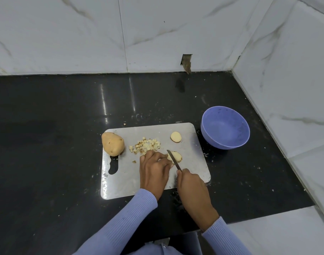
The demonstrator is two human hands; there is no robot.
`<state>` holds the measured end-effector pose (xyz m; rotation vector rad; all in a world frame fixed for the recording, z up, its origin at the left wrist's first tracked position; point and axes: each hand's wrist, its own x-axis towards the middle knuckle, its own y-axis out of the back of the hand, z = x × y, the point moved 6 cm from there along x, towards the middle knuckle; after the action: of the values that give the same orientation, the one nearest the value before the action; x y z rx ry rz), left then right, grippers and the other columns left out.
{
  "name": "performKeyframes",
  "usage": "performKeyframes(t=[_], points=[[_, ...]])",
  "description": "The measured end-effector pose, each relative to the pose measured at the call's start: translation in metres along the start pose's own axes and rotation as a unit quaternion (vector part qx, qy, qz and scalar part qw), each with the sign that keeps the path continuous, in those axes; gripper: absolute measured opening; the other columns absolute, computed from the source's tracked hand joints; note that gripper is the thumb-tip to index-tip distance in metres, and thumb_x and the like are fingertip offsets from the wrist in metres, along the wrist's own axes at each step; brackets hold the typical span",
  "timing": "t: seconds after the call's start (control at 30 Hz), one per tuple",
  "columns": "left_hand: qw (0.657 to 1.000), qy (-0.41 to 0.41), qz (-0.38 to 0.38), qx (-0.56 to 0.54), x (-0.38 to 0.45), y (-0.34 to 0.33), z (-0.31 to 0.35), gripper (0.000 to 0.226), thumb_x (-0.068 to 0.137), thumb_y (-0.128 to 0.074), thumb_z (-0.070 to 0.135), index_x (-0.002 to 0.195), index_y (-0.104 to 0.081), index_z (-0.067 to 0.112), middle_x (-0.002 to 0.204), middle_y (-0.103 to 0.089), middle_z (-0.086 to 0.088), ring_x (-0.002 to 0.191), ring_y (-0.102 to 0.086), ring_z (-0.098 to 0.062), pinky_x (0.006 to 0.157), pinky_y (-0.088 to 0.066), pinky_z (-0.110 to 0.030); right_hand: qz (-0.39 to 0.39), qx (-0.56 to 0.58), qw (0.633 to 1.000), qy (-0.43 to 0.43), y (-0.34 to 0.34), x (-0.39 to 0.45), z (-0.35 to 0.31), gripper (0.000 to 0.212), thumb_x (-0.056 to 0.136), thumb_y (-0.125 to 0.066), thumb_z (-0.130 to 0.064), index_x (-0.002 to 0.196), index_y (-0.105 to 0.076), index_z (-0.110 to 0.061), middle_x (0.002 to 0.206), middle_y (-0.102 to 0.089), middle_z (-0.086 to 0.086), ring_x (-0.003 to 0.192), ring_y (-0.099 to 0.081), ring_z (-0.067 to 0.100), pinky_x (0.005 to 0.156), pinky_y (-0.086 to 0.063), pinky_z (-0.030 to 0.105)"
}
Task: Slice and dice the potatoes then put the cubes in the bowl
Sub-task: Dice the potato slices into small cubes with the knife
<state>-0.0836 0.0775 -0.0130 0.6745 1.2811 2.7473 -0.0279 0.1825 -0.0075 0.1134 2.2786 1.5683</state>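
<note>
Right hand (pixel 189 183) grips the knife (pixel 173 160) over a potato slice (pixel 176 156) that the left hand's (pixel 154 169) curled fingers pin down.

whole potato (pixel 112 143) on board's left, cubes (pixel 146 145) mid-board, empty purple bowl (pixel 225 127) right

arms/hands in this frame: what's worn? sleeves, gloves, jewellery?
Both arms wear long, light lavender-blue sleeves in a fine ribbed knit, with cuffs ending at the wrists. The left hand and right hand are bare: no gloves, and no rings, watch or bracelets are visible from this view.
</note>
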Motion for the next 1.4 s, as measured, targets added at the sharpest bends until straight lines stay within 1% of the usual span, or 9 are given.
performKeyframes(t=[0.2,0.3,0.43,0.5,0.7,0.87,1.17,1.3,1.4], points=[[1.0,-0.006,-0.005,0.004,0.0,-0.001,0.0,0.015,0.062,-0.086,0.011,0.07,-0.075,0.016,0.082,-0.07,0.002,0.081,-0.057,-0.021,0.071,-0.027,-0.031,-0.024,-0.044,0.999,-0.002,-0.008,0.003,-0.006,0.03,0.106,-0.022,-0.027,0.112,-0.047,-0.01,0.1,-0.063,0.006,0.086,-0.062,0.019,0.063,-0.038,0.025],[1.0,-0.012,-0.007,0.008,0.0,-0.001,0.0,0.014,0.063,-0.086,0.011,0.072,-0.076,0.016,0.082,-0.07,0.003,0.08,-0.057,-0.021,0.07,-0.027,-0.031,-0.042,-0.062,0.997,0.0,-0.007,-0.011,0.004,0.028,0.106,-0.023,-0.027,0.112,-0.045,-0.011,0.099,-0.064,0.003,0.08,-0.06,0.017,0.063,-0.036,0.025],[1.0,-0.018,-0.007,0.007,0.001,0.0,0.0,0.013,0.065,-0.085,0.011,0.072,-0.076,0.015,0.083,-0.071,0.003,0.081,-0.058,-0.021,0.07,-0.027,-0.03,-0.068,-0.067,0.995,-0.022,-0.009,-0.034,0.02,0.026,0.106,-0.023,-0.027,0.113,-0.043,-0.014,0.101,-0.063,0.003,0.092,-0.064,0.019,0.074,-0.047,0.028],[1.0,-0.021,-0.005,0.004,0.0,0.0,-0.001,0.012,0.065,-0.085,0.011,0.073,-0.076,0.016,0.084,-0.071,0.003,0.081,-0.058,-0.021,0.071,-0.026,-0.029,-0.062,-0.05,0.997,-0.026,-0.008,-0.036,0.023,0.028,0.106,-0.021,-0.03,0.112,-0.043,-0.015,0.093,-0.059,0.0,0.087,-0.063,0.016,0.073,-0.047,0.025],[1.0,-0.02,-0.007,-0.006,-0.001,0.0,-0.001,0.013,0.066,-0.084,0.009,0.074,-0.076,0.017,0.086,-0.071,0.003,0.083,-0.057,-0.02,0.072,-0.026,-0.028,-0.031,-0.023,0.999,-0.013,0.004,-0.028,0.022,0.035,0.104,-0.021,-0.037,0.103,-0.049,-0.016,0.071,-0.04,-0.01,0.059,-0.042,0.005,0.051,-0.032,0.018],[1.0,-0.013,0.003,-0.011,-0.001,0.003,-0.003,0.014,0.067,-0.084,0.01,0.074,-0.076,0.02,0.088,-0.07,0.006,0.088,-0.048,-0.014,0.073,-0.02,-0.024,-0.012,-0.011,1.0,0.005,0.01,-0.021,0.013,0.034,0.104,-0.021,-0.039,0.095,-0.048,-0.02,0.072,-0.047,-0.008,0.062,-0.048,0.006,0.053,-0.036,0.017],[1.0,0.011,0.003,-0.02,-0.001,0.0,-0.009,0.013,0.066,-0.085,0.014,0.071,-0.075,0.022,0.082,-0.07,0.01,0.086,-0.047,-0.011,0.076,-0.022,-0.024,-0.023,-0.005,1.0,0.011,-0.001,-0.001,0.002,0.04,0.104,-0.022,-0.037,0.102,-0.054,-0.013,0.084,-0.056,0.0,0.075,-0.057,0.016,0.062,-0.038,0.024],[1.0,0.013,0.007,-0.023,0.0,0.002,-0.01,0.014,0.067,-0.084,0.013,0.071,-0.075,0.022,0.082,-0.07,0.011,0.084,-0.049,-0.011,0.075,-0.022,-0.025,-0.035,-0.023,0.999,0.009,-0.005,0.001,-0.003,0.036,0.105,-0.022,-0.033,0.106,-0.051,-0.012,0.08,-0.048,-0.003,0.069,-0.049,0.012,0.054,-0.033,0.022],[1.0,0.013,0.004,-0.018,0.001,0.002,-0.011,0.013,0.067,-0.084,0.015,0.071,-0.074,0.022,0.083,-0.07,0.012,0.085,-0.049,-0.011,0.075,-0.021,-0.025,-0.034,-0.043,0.998,0.007,-0.005,0.002,-0.005,0.034,0.106,-0.022,-0.029,0.111,-0.049,-0.01,0.086,-0.054,0.001,0.073,-0.05,0.014,0.061,-0.037,0.024]])
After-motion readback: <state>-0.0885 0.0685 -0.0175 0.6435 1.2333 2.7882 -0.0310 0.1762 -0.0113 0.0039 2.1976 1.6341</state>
